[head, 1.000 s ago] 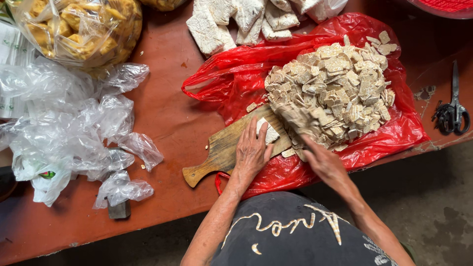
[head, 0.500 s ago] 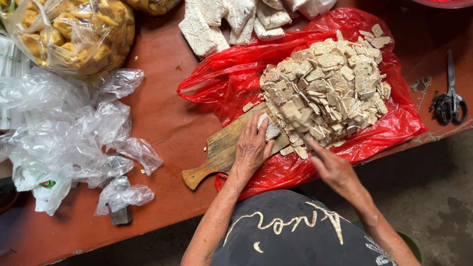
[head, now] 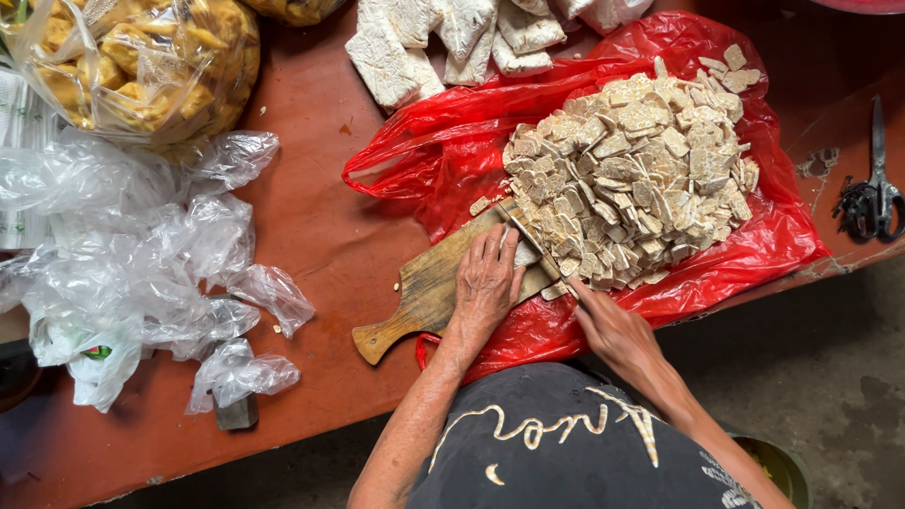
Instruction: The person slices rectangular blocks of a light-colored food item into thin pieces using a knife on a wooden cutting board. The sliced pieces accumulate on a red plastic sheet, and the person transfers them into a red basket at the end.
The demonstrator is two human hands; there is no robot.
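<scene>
While the left hand (head: pixel 485 283) presses flat on a pale block (head: pixel 524 253), the right hand (head: pixel 611 325) grips a knife (head: pixel 535 251). Just beyond both hands lies a heap of beige cut pieces (head: pixel 632 170).

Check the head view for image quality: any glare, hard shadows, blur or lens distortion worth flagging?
Head view: soft, even daylight with no hard shadows; mild glare on the clear plastic bags and the red plastic sheet; left hand, right hand and the pile of cut pieces are sharp, without motion blur; the table edge bows slightly, hinting at wide-angle distortion.
</scene>
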